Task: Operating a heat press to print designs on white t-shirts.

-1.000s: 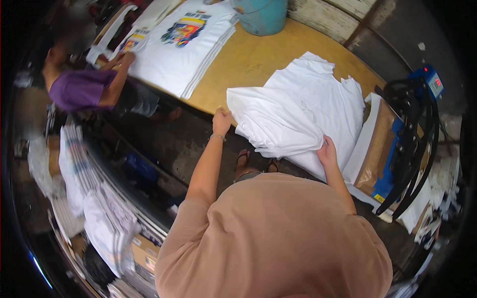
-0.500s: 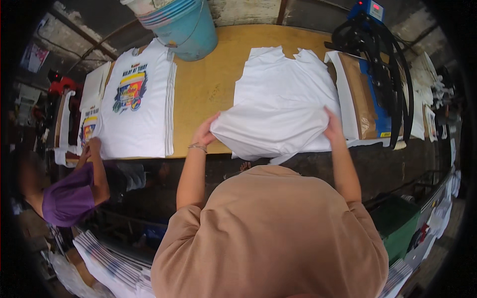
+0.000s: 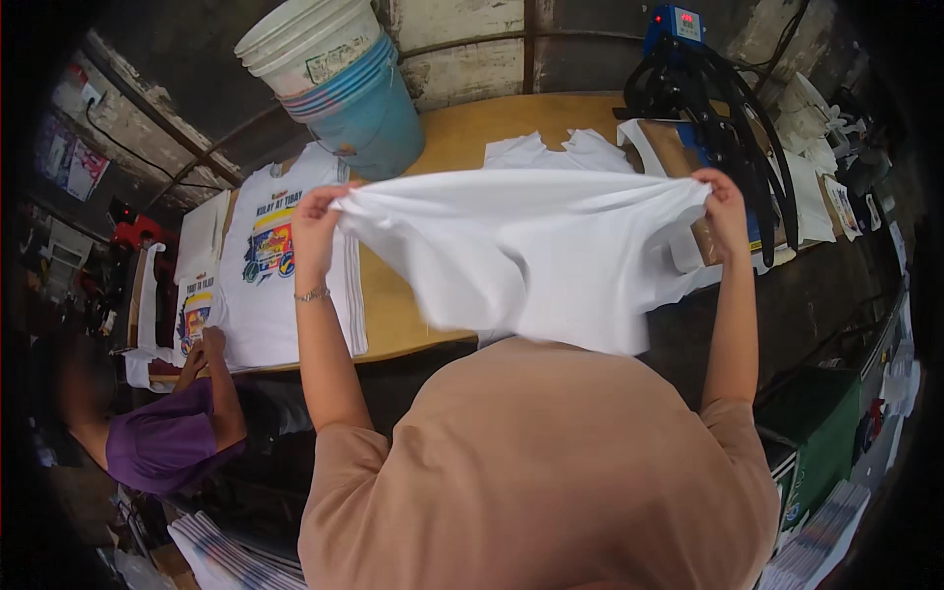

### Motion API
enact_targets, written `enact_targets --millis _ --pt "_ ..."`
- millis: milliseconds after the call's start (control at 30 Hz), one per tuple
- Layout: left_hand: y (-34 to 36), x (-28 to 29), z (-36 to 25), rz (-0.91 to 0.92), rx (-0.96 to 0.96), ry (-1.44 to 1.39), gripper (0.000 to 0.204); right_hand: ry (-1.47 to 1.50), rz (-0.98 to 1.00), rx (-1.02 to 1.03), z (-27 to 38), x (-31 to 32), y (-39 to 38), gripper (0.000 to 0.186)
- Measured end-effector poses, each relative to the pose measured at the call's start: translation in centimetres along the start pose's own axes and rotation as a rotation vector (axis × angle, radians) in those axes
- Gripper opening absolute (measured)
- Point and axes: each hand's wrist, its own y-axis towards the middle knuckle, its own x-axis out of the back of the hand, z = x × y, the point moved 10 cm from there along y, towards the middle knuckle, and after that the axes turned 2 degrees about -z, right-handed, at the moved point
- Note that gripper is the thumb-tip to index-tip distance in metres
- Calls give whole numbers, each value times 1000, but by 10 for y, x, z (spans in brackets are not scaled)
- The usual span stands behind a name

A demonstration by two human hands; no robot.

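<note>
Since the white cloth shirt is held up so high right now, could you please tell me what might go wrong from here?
1. The plain white cloth shirt, stretched between the left hand and right hand, hides the pile of white shirts below, so setting it down may be crooked.
2. Its hanging hem could perhaps snag the black heat press close by.

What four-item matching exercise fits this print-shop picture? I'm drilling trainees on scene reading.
Things:
1. plain white cotton shirt
2. stacked blue and white plastic buckets
3. white shirts with colourful prints
4. black heat press machine

Places:
A. flat on the table's left part
B. at the table's right end
C. stretched in the air between both hands
D. at the table's back edge by the wall

Pairs: 1-C, 2-D, 3-A, 4-B
</note>
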Motion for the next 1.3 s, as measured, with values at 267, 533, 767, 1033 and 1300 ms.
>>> enact_targets --millis 267,533,767,1033,1300 --pt "26 21 -86 -69 -328 42 18 -219 -3 285 87 15 17 10" --pt "15 17 -108 15 -203 335 15 -341 -98 379 151 17 -9 14" --pt "11 30 -116 136 -200 52 18 -137 213 262 142 30 -15 26" --pt "-2 41 -132 85 -232 40 19 -215 190 285 159 40 -44 26" --pt "-5 60 -133 -87 -374 109 15 -218 -42 356 144 89 -36 22"
